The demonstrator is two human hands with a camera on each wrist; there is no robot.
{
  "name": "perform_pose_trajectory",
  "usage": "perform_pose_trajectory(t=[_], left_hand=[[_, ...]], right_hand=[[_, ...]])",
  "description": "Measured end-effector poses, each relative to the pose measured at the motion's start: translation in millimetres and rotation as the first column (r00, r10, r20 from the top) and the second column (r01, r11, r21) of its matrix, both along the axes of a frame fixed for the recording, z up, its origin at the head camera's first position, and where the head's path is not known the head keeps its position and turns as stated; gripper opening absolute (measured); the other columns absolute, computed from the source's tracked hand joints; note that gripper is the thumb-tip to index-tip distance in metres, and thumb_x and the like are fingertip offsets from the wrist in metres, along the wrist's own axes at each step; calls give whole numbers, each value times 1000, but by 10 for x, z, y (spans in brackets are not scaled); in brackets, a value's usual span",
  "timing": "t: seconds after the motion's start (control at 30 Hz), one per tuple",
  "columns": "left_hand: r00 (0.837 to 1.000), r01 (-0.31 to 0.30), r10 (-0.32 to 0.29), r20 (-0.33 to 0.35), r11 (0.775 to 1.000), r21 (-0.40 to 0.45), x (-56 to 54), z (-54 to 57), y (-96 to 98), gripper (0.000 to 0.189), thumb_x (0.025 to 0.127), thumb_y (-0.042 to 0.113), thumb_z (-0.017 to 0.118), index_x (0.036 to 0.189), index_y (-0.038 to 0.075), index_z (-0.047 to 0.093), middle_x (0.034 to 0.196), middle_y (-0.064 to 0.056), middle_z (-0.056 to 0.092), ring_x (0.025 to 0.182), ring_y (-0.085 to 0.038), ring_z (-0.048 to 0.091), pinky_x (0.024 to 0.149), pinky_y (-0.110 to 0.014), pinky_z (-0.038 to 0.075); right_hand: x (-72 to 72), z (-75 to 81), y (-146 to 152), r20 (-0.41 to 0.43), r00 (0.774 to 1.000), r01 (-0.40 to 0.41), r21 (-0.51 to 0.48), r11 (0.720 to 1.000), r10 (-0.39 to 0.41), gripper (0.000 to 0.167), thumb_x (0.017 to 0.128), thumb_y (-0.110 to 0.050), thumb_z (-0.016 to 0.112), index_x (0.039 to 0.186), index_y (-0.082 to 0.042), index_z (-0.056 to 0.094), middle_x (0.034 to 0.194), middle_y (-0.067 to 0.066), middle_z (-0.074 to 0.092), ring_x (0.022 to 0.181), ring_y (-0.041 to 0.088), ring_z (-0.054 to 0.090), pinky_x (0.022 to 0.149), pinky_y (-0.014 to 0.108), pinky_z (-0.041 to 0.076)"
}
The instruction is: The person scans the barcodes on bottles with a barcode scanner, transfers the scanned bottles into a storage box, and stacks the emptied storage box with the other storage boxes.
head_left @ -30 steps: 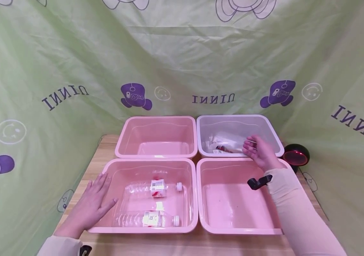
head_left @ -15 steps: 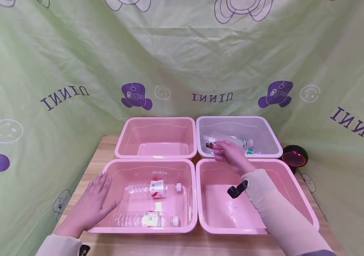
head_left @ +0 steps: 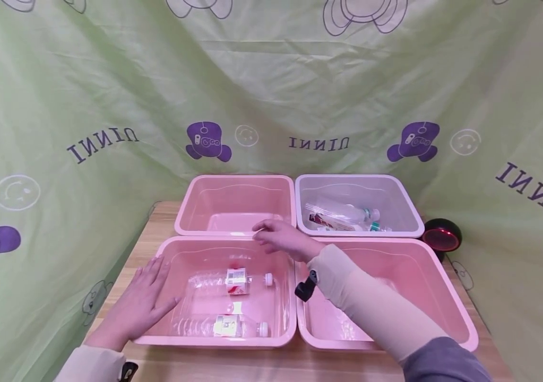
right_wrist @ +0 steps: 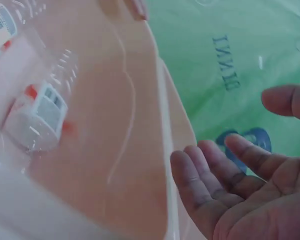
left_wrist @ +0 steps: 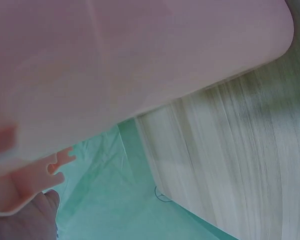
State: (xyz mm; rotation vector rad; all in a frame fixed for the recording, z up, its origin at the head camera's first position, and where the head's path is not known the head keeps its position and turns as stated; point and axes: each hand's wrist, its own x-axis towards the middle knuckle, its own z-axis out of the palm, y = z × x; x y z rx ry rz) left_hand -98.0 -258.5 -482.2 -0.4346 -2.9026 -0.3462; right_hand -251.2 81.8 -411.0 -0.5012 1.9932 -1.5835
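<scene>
Right hand, fingers loosely bent, empty, hovered at one o'clock over the eight-o'clock tub. Left hand, straight-fingered, lay at nine. Bottles inside, caps toward three. A clean reach, I judged, needed knuckles clear of the edge.

The head view is bright, glare flecking the front-left tub — wrist views dimmer, hazy.

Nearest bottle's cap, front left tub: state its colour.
White; the cap shows best in the head view.
</scene>
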Motion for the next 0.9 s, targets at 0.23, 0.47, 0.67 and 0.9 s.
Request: perform_pose_trajectory(t=[0.23, 0.47, 0.67, 0.9], left_hand=[[1000, -11, 11, 28, 1000, -2, -11, 9, 11, 82, 99, 41, 65, 155, -11, 34, 163, -33, 23, 150, -50, 21, 125, -57, 13], [999, -12, 12, 29, 1000, -8, 2, 12, 3, 83, 99, 41, 64, 155, -11, 33, 163, -34, 23, 150, -51, 21, 127, -49, 3], [999, -18, 18, 40, 1000, -14, 3, 21, 6, 84, 100, 45, 62, 155, -11, 33, 163, -33, 23, 149, -52, 22, 121, -63, 20], [999, -16, 17, 44, 1000, -9, 10, 23, 3, 83, 101, 45, 61, 155, -12, 33, 162, -35, 22, 149, -52, 21, 126, -41, -6]], right_hand=[[65, -134, -350, -53, 971, -220, 200, 955, 235, 35, 100, -18, 65, 126, 4, 63, 115, 17, 69, 89, 16, 65, 87, 40, 60], [130, -403, -631, -73, 922, -325, 390, 861, 381, 18, 94, -17, 71, 106, -4, 72, 98, 12, 71, 80, 22, 62, 64, 34, 57], [287, -562, -780, -43, 882, -385, 511, 768, 470, 17, 90, -21, 77, 100, -9, 69, 87, 4, 65, 73, 13, 59, 68, 40, 61], [454, -655, -837, 19, 802, -463, 650, 602, 596, 29, 89, -23, 80, 109, -8, 66, 80, -2, 57, 70, 9, 53, 65, 38, 63]])
